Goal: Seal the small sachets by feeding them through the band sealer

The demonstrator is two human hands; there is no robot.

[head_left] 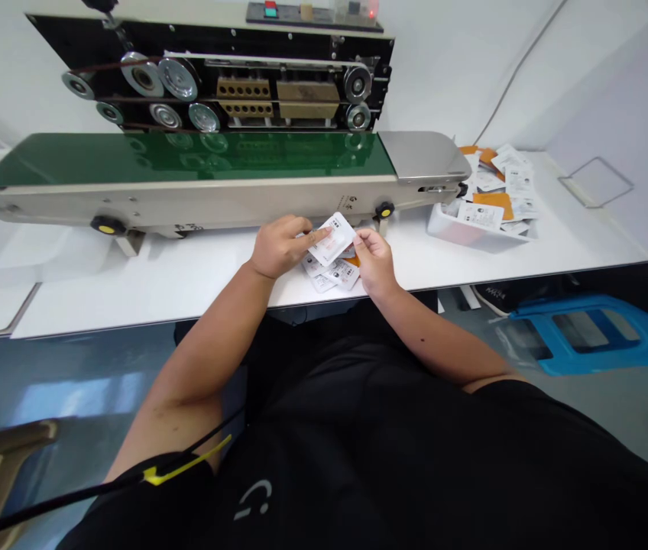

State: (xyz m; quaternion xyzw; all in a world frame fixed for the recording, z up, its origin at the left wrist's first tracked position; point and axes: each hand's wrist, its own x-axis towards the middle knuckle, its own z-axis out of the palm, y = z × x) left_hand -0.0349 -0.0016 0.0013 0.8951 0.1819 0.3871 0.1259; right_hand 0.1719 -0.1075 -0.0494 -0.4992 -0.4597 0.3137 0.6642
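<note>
White printed sachet (pixel 332 239) logged first. Where is it?

Held up between both hands, just above the worktop (pixel 157 283), near its front edge and in front of the machine.

Left hand (pixel 281 246)?

Closed around the sachet's left side. Its fingers (pixel 301 229) pinch that edge, with no wide gap showing.

Right hand (pixel 375 263)?

Also nearly closed. Its fingers (pixel 365 241) grip the sachet's lower right corner, so both hands share the one sachet.

What lies beneath?

A loose, overlapping heap of printed sachets (pixel 329 273), directly under the hands, with an orange card (pixel 352 261) showing at its right side.

Further out?

Behind the hands stands a sealing machine (pixel 209 92). Its green conveyor belt (pixel 186 156) runs left to right below a row of steel pulleys (pixel 178 79). Two black knobs with yellow centres sit on its front, one at the left (pixel 108 225) and one at the right (pixel 384 209).

Right of that?

A white tray (pixel 473 233) on the worktop, heaped with printed papers (pixel 507 172) and orange cards (pixel 493 202).

Lower down?

On the floor, a blue plastic crate (pixel 588 336) and a dark shoe (pixel 501 296). The person's black shirt (pixel 312 451) fills the bottom of the view.
</note>
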